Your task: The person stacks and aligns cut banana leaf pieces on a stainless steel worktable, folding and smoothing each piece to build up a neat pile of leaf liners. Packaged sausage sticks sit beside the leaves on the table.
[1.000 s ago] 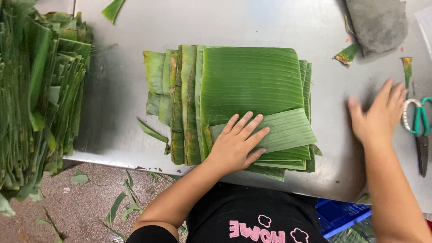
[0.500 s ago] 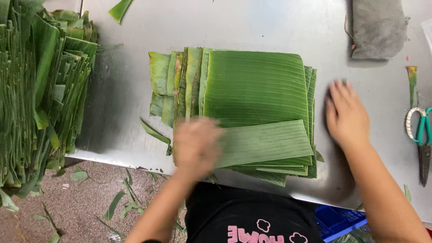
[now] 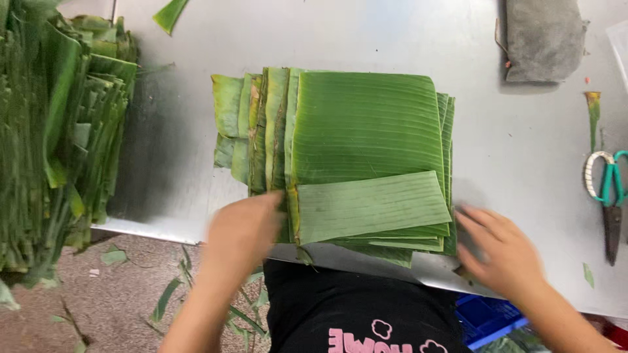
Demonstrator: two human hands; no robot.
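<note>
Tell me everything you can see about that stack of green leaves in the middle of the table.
The stack of leaves is a flat pile of cut banana-type leaves, ribbed and glossy green, lying on the metal table. Layers fan out unevenly at its left edge, some with brownish rims. A paler, narrower strip lies across the near part. The left hand touches its near left corner; the right hand sits at its near right corner.

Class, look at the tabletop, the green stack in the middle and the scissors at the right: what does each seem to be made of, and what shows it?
Tabletop: likely stainless steel, a dull grey sheen with soft reflections.
Green stack: banana-type leaves, fine parallel ribs, paler matte underside on the folded flap.
Scissors: dark metal blades; handles look like teal and white plastic.
</note>
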